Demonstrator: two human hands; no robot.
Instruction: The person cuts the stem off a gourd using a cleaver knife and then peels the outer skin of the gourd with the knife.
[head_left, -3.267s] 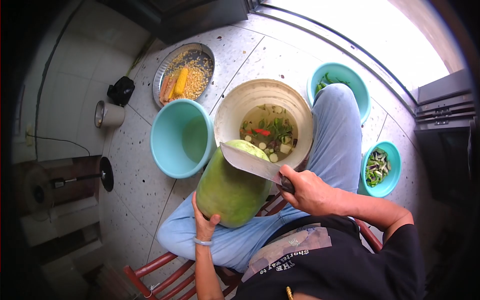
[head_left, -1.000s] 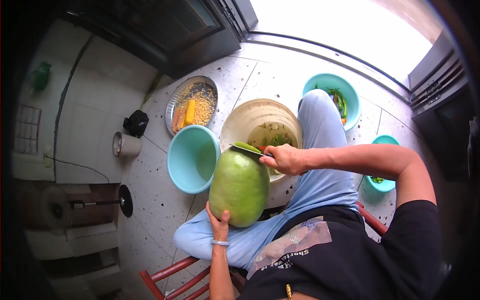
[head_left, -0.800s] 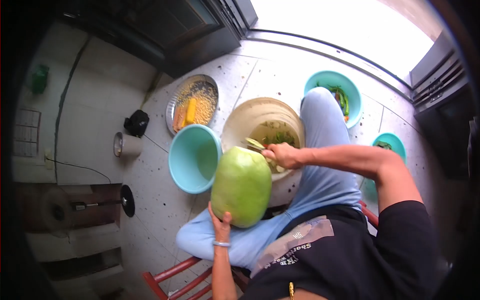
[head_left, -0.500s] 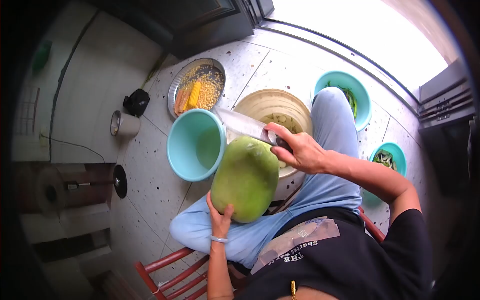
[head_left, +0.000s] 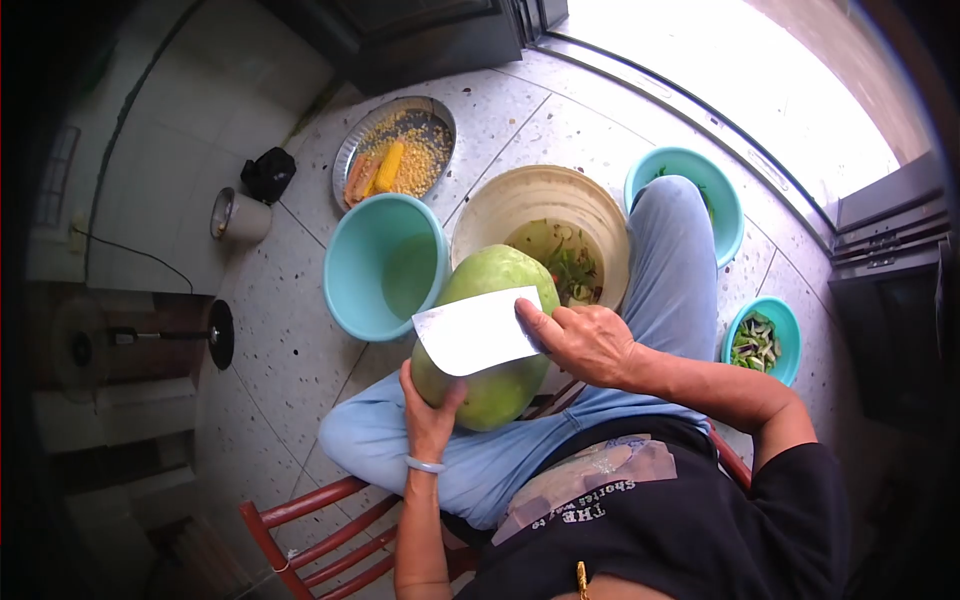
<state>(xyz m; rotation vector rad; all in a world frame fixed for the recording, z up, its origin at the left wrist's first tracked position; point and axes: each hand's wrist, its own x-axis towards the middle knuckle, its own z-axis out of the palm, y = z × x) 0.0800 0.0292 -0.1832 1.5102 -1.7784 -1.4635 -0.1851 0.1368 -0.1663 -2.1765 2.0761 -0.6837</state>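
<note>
A large green melon (head_left: 500, 270) rests on my lap, tilted toward the wide cream bucket (head_left: 480, 205), which holds murky liquid and vegetable scraps. My left hand (head_left: 428, 410) grips the melon's lower left side. In my right hand (head_left: 585, 340) is the cleaver (head_left: 480, 330); its broad blade lies flat over the melon's middle and shines white. My right index finger stretches along the blade, and the handle is hidden under my palm. Pale patches show on the melon's upper end.
A teal basin (head_left: 345, 265) with liquid stands left of the bucket. Behind it is a metal tray (head_left: 345, 160) with corn cobs and kernels. Two teal bowls (head_left: 730, 215) (head_left: 790, 345) with vegetables are at the right. A red chair (head_left: 310, 500) is beneath me.
The cleaver has come from the melon's far end back over its middle, its blade turned flat. The thin green slice seen earlier at the blade is gone from it.
</note>
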